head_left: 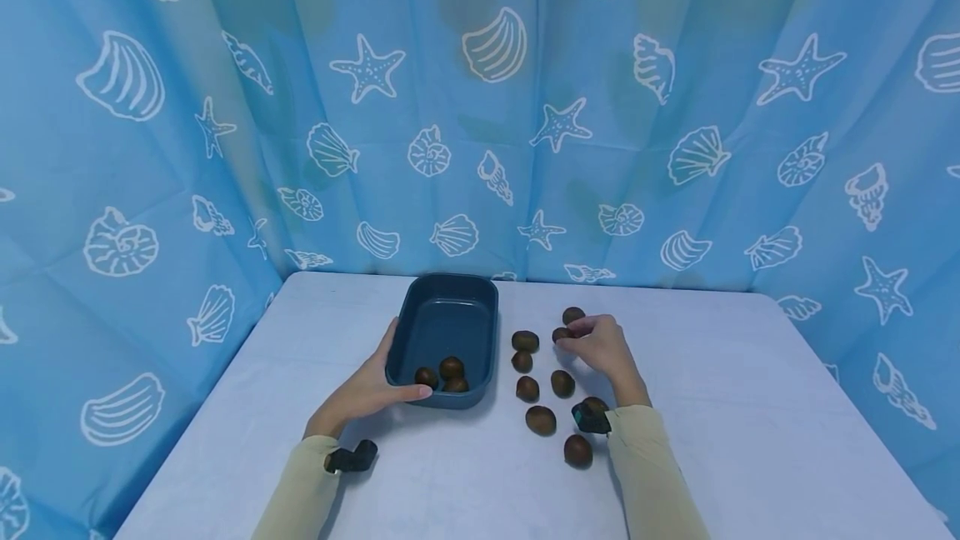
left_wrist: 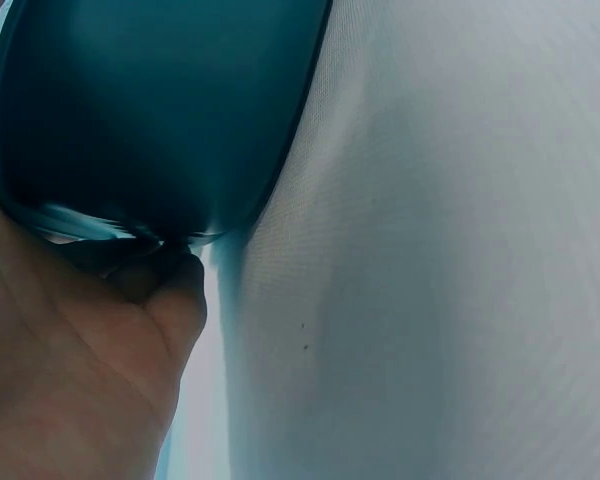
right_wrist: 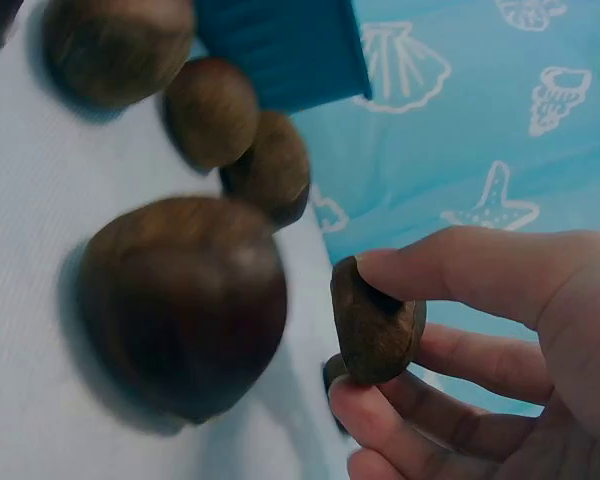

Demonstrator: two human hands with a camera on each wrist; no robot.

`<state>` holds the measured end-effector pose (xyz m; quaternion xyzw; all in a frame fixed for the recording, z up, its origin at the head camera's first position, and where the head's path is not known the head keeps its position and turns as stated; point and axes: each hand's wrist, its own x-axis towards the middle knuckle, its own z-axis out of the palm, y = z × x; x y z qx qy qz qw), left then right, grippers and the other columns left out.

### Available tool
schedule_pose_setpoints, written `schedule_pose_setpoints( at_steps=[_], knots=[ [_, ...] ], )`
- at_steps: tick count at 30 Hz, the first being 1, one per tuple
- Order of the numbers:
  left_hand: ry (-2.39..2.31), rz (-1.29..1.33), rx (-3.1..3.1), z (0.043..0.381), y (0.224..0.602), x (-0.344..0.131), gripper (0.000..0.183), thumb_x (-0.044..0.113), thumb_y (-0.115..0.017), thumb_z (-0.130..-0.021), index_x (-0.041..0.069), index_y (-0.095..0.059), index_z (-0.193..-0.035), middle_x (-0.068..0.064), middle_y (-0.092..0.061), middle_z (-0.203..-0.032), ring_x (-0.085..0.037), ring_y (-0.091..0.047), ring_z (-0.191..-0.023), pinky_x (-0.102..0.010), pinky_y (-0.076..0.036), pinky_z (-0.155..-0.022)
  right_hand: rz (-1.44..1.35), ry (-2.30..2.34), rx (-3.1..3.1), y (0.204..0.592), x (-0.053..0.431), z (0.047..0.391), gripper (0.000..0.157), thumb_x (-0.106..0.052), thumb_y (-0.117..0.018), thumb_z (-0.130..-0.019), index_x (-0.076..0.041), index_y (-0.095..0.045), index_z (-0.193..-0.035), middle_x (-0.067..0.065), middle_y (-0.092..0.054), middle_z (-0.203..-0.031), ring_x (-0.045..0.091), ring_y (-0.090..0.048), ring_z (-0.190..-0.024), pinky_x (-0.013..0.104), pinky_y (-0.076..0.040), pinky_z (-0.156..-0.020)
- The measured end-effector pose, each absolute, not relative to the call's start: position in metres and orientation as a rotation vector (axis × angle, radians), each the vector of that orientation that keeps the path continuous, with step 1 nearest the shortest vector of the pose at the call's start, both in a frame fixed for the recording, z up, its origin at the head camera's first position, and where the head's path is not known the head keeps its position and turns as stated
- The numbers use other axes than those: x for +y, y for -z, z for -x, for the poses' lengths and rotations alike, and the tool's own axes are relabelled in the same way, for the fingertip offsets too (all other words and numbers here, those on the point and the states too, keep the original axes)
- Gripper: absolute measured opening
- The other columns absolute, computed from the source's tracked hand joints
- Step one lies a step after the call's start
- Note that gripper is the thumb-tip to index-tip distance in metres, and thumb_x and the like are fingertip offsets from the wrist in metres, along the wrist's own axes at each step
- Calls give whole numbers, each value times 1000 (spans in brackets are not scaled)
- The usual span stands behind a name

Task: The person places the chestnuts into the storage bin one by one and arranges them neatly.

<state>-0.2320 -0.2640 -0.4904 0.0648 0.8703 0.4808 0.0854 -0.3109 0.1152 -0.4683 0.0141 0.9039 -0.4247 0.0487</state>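
My left hand [head_left: 367,387] grips the near left corner of a dark blue plastic container [head_left: 448,327], its thumb lying along the near rim and its fingers against the left side. Three brown chestnuts [head_left: 452,367] lie at the near end inside it. To the right, my right hand [head_left: 603,348] pinches a chestnut [right_wrist: 375,335] between thumb and fingers. Just behind that one is another chestnut [head_left: 573,315]. In the left wrist view, the left hand [left_wrist: 80,340] is at the container's corner [left_wrist: 170,120], whose inside is dark there.
Several loose chestnuts [head_left: 541,420] are scattered on the white tablecloth [head_left: 450,482] between the container and my right arm. One chestnut [head_left: 596,407] is partly hidden by the right wrist camera [head_left: 590,418]. A blue curtain [head_left: 480,148] with white shell prints hangs behind the table.
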Motion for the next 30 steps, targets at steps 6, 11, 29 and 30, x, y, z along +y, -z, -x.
schedule_pose_setpoints(
  at_steps=[6,11,29,30],
  knots=[
    [-1446,-202,2585,232,490,-264,128,45,-85,-82,32,11,-166,-8,-4,-177,-43,-20,-159,-71,-26,-123,40,1333,2736,456,110,306,44,-27,-77,-91,-2,-71,-127,18,-70,-123,34,-65,-113,50,-55,-96],
    [-1439,-197,2587,231,491,-265,129,46,-85,-82,29,11,-166,-9,-3,-177,-43,-19,-159,-71,-26,-123,117,1361,2740,445,102,299,46,-29,-77,-91,-3,-71,-128,18,-72,-125,36,-66,-118,55,-54,-104],
    [-1436,-182,2599,232,490,-265,129,48,-85,-80,31,10,-166,-8,-5,-177,-43,-19,-160,-70,-26,-123,340,1491,2713,415,45,283,43,-31,-80,-90,-6,-74,-125,12,-76,-120,26,-73,-108,49,-60,-98],
    [-1431,-180,2599,231,490,-265,129,48,-85,-81,30,10,-167,-9,-5,-177,-44,-19,-159,-70,-27,-123,367,1499,2709,415,41,283,42,-30,-80,-90,-6,-74,-124,12,-77,-119,26,-74,-106,47,-62,-95]
  ],
)
